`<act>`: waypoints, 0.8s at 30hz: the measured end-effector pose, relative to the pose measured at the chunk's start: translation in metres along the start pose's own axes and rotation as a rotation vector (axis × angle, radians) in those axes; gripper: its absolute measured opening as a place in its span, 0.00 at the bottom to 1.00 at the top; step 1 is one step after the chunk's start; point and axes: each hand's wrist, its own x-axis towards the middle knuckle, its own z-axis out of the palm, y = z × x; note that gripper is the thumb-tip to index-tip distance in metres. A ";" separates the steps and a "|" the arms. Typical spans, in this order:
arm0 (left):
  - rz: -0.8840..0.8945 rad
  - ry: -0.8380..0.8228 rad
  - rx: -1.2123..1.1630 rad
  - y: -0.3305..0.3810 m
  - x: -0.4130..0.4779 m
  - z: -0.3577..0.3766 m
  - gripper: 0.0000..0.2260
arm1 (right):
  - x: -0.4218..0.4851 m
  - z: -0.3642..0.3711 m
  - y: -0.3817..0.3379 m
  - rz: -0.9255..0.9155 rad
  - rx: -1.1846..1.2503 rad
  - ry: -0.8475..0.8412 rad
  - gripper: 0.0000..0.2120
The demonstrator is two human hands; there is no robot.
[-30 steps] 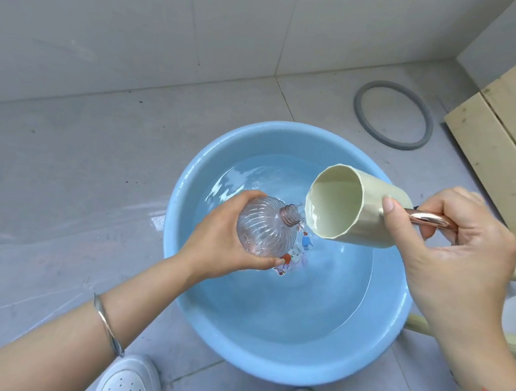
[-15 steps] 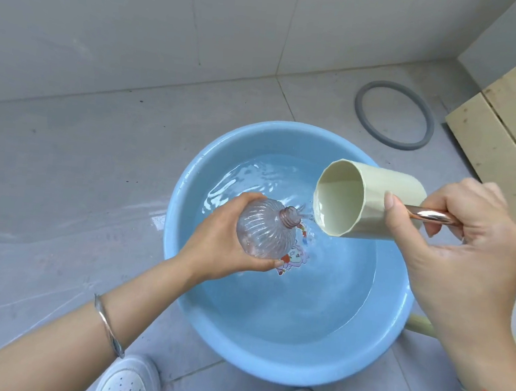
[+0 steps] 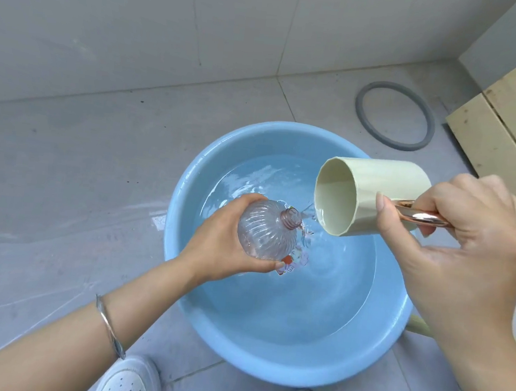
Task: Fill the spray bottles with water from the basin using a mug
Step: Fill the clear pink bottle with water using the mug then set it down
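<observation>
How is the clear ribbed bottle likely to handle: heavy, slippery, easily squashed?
Probably light: the left hand alone holds the bottle tilted. Likely slippery, since water splashes by its neck. Its thin clear ribbed wall may dent under a hard squeeze.

Your left hand grips the clear ribbed bottle at frame centre, tilted with its threaded neck toward the right, over the blue basin of water. Your right hand, centre right, holds the pale green mug by its rose-gold handle. The mug is tipped sideways, its mouth facing left beside the bottle's neck. A grey ring lies on the tiles, upper right.
</observation>
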 end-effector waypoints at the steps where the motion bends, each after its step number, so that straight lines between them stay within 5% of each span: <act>1: 0.002 0.001 -0.001 0.000 0.000 0.000 0.42 | 0.000 0.000 0.000 -0.017 -0.010 0.002 0.18; 24: -0.002 0.000 -0.019 0.003 0.000 0.003 0.42 | -0.005 0.018 -0.003 -0.328 -0.057 -0.007 0.17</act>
